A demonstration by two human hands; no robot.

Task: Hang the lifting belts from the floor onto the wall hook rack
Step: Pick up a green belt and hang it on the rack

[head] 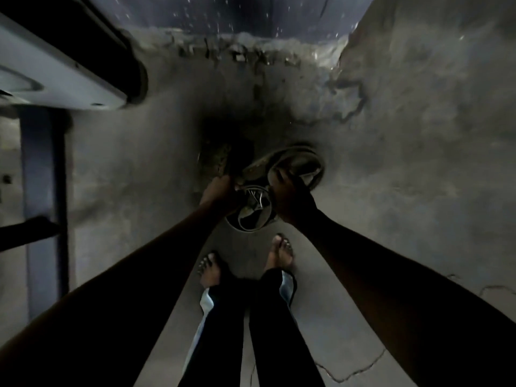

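- Grey concrete floor [391, 191], stained and cracked; dim light, much detail lost
- Left hand [216, 191] low over the floor, fingers curled shut on a dark end of a belt [282, 163]; which part of the belt lies inside the fist, cannot tell
- Right hand [290, 196] just beside the left, closed over the belt's loop where it meets the buckle; fingertips hidden in shadow
- Belt worn and tan-grey, curled in an oval loop just beyond the right hand; loop's far edge close to or on the floor, cannot tell which
- Metal buckle [258, 198] between the two hands, prongs catching a little light
- Second curled shape [248, 219] below the buckle, near the floor, seemingly another coil of strap; too dark to say whether a separate belt
- Dark patch [223, 152] on the floor just beyond the left hand, rough and greenish at its edge
- Bare feet [282, 252] on the floor just behind the hands, toes pointing toward the belt; dark trousers with a pale side stripe [206, 303]
- White-edged machine frame [55, 71] at upper left, dark blue post [42, 191] beneath it, well apart from the belt
- Speckled dark surface [237, 15] at the far top edge, beyond crumbling concrete
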